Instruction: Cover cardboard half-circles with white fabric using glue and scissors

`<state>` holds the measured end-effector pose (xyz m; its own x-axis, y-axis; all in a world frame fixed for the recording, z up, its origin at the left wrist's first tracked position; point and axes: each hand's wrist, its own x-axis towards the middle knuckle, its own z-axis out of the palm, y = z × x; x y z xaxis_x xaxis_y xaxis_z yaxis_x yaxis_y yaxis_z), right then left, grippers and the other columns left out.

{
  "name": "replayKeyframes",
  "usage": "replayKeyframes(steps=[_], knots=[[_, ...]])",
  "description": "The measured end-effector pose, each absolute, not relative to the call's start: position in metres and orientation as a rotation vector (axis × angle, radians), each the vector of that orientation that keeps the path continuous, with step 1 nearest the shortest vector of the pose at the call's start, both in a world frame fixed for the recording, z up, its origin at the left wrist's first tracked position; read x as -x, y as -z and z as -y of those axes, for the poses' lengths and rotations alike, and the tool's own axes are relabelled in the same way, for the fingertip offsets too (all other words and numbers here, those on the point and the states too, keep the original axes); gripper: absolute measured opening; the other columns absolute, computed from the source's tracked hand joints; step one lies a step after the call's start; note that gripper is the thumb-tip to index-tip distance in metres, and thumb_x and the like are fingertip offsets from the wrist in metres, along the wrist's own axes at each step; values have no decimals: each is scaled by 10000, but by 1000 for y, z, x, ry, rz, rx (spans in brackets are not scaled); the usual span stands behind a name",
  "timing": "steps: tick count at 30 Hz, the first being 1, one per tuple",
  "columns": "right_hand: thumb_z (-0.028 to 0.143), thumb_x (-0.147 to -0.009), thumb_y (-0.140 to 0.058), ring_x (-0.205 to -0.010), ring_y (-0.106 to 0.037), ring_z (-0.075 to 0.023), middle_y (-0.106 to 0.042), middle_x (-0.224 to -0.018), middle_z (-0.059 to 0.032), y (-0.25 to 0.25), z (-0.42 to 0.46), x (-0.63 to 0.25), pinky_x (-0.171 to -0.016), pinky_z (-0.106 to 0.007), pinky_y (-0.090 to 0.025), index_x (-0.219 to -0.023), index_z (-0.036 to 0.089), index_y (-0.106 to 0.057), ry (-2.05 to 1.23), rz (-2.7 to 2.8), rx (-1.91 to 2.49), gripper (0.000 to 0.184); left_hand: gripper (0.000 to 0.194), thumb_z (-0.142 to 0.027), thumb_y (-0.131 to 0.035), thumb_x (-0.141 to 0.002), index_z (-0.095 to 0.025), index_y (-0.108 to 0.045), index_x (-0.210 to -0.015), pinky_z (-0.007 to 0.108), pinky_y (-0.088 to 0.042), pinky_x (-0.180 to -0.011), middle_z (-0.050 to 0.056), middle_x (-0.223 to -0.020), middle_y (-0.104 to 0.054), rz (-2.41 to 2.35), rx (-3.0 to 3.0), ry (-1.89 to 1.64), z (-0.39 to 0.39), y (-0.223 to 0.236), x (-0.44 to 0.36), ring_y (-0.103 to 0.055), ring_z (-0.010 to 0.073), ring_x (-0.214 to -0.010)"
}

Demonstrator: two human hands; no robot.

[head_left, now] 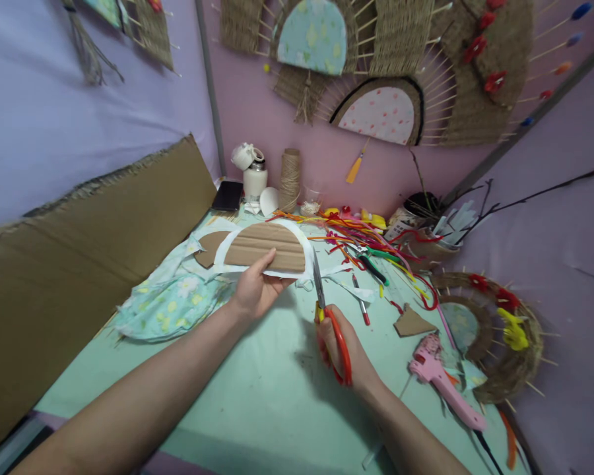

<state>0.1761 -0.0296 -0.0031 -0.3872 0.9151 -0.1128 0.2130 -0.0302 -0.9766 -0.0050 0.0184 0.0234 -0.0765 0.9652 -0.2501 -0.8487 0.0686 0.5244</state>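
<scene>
My left hand (260,287) grips a cardboard half-circle (264,247) at its lower edge, thumb on top and fingers beneath. White fabric (304,251) borders the cardboard all round. In my right hand (344,349) is a pair of scissors (337,336) with red and yellow handles. The blades point up and away, close beside the right edge of the fabric, and they look nearly together; whether they touch the cloth I cannot tell. Behind the half-circle on the left lie a cut cardboard piece (210,247) and crumpled floral fabric (175,307).
A pink glue gun (448,382) lies at the right, near a woven twine wreath (512,356). Pliers (373,267), a pen (361,300), a cardboard scrap (413,322) and colourful pipe cleaners (346,231) are scattered behind. A twine spool (290,181) stands at the back. A cardboard panel (103,264) borders the left.
</scene>
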Motion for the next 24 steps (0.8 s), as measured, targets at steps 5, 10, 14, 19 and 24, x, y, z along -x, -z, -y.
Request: replayKeyframes(steps=[5,10,14,19,24], knots=[[601,-887,-382,-465,-383,-100,-424,-594,61,3,29,-176,-411,-218,-309,-811,225,-397,-1436,1629,1209,384,374,-173,-572,-841,-158,-560,-1214,380,-550,-871,79,-990,-725,-672,-234,-1496,-18,-23,4,-693,201,-905],[621,-882,-370,-443,-379,-98,-412,-578,70,1,29,-176,-402,-223,-303,-805,230,-386,-1420,1638,1246,398,330,-164,-589,-826,-143,-586,-1156,394,-554,-871,86,-957,-732,-702,-241,-1476,-17,-22,3,-688,225,-934],[622,-881,-377,-414,-369,-85,-405,-564,78,2,30,-175,-380,-211,-278,-803,230,-382,-1410,1611,1280,400,312,-162,-585,-829,-143,-594,-1140,388,-561,-856,89,-951,-732,-704,-255,-1474,-17,-22,4,-689,224,-927],[644,-856,-419,-371,-369,-72,-407,-529,88,4,29,-174,-351,-196,-268,-770,234,-363,-1442,1550,1336,423,309,-158,-572,-837,-141,-592,-1145,387,-566,-843,88,-932,-735,-710,-256,-1470,-17,-24,4,-699,218,-876],[645,-823,-458,-324,-341,-64,-384,-466,105,-1,29,-171,-320,-183,-256,-744,237,-364,-1460,1485,1368,427,342,-153,-566,-842,-137,-578,-1183,379,-562,-850,86,-934,-736,-695,-253,-1469,-17,-24,4,-700,212,-869]])
